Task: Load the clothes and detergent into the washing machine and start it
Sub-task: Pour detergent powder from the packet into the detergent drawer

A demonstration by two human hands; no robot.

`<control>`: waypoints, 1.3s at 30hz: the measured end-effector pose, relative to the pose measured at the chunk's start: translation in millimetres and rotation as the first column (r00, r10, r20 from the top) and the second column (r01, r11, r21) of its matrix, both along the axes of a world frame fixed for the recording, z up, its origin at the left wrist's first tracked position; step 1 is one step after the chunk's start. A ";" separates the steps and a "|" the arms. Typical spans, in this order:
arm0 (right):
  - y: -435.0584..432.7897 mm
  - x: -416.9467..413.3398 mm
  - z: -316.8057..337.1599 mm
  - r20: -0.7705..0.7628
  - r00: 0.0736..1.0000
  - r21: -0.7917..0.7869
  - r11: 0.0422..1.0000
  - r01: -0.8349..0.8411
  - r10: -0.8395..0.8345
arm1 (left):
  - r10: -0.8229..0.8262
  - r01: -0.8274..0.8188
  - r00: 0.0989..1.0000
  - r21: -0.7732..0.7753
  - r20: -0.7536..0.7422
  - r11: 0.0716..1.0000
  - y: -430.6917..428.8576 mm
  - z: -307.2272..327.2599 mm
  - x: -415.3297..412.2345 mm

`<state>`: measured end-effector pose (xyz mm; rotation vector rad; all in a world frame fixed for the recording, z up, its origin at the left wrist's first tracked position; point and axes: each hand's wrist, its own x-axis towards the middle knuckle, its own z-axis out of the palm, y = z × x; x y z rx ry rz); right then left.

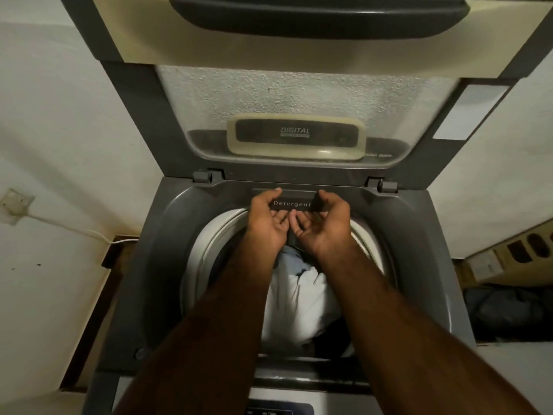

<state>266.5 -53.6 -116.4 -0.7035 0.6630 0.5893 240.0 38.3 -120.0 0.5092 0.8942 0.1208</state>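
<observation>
A grey top-loading washing machine (167, 235) stands below me with its lid (299, 94) raised upright. White and pale blue clothes (299, 301) lie inside the drum. At the back rim sits a dark drawer marked "Detergent" (291, 203). My left hand (266, 223) grips the drawer's left end, thumb on top and fingers curled beneath. My right hand (321, 224) grips its right end the same way. Both forearms reach over the drum and hide part of the clothes. No detergent container is in view.
White walls close in on both sides. A wall socket (16, 205) with a white cable (89, 232) is on the left. A beige box (508, 253) and dark items (508, 313) sit at the right. The control panel (278, 410) lies at the near edge.
</observation>
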 end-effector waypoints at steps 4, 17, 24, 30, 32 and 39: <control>-2.6 -5.5 -2.1 0.035 0.999 -0.034 0.999 -0.035 0.036 | -0.040 0.040 0.999 0.029 0.004 0.999 -0.3 -1.2 -2.3; -18.9 -44.8 -15.0 0.070 0.981 -0.211 0.963 -0.165 0.183 | -0.083 0.086 0.996 0.090 -0.039 0.992 -12.0 -9.5 -45.0; -19.2 -50.4 -2.9 0.091 0.968 -0.278 0.939 -0.201 0.234 | -0.164 0.176 0.981 0.126 -0.099 0.976 -11.3 6.1 -52.0; -18.8 -52.8 -18.4 0.038 0.954 -0.420 0.871 -0.256 0.298 | -0.269 0.304 0.947 0.215 -0.177 0.928 -12.1 -4.0 -54.0; -20.4 -51.4 -20.5 0.032 0.944 -0.434 0.855 -0.283 0.328 | -0.293 0.337 0.935 0.243 -0.199 0.910 -10.8 -5.2 -52.7; -33.0 -60.6 -4.2 -0.016 0.895 -0.453 0.795 -0.404 0.446 | -0.383 0.445 0.883 0.221 -0.271 0.868 -14.7 5.2 -66.5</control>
